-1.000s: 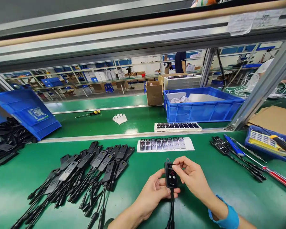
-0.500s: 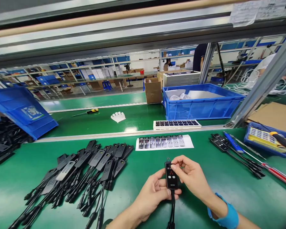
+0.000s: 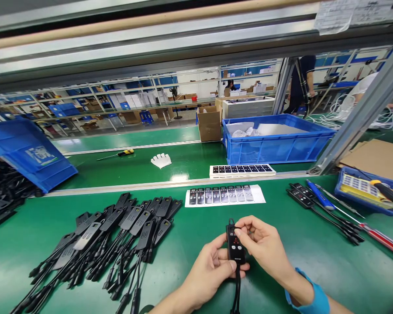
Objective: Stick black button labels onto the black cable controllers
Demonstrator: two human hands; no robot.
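Observation:
A small black controller (image 3: 236, 255) with two pale buttons, red markings and a wire loop on top stands tilted up over the green bench. My left hand (image 3: 212, 268) is closed around its lower part, fingers behind and thumb at the bottom edge. Two black cables (image 3: 237, 290) hang below. At the controller's upper right, the thumb and curled fingers of my right hand (image 3: 262, 244) press on its face. Just beyond lies a white sheet of printed labels (image 3: 258, 194). A pile of similar black controllers (image 3: 129, 218) with cables spreads to the left.
More label sheets (image 3: 242, 170) lie past the metal rail. Behind stands a blue crate (image 3: 275, 148); a tilted blue bin (image 3: 29, 152) is at left. On the right are finished-looking controllers (image 3: 299, 196), a blue pen-like tool (image 3: 321, 195), a red screwdriver (image 3: 383, 242) and a tray (image 3: 373, 207).
Both hands and the controller have shifted very slightly downward; the grip looks the same. In the background a person has moved to the right, behind the metal post.

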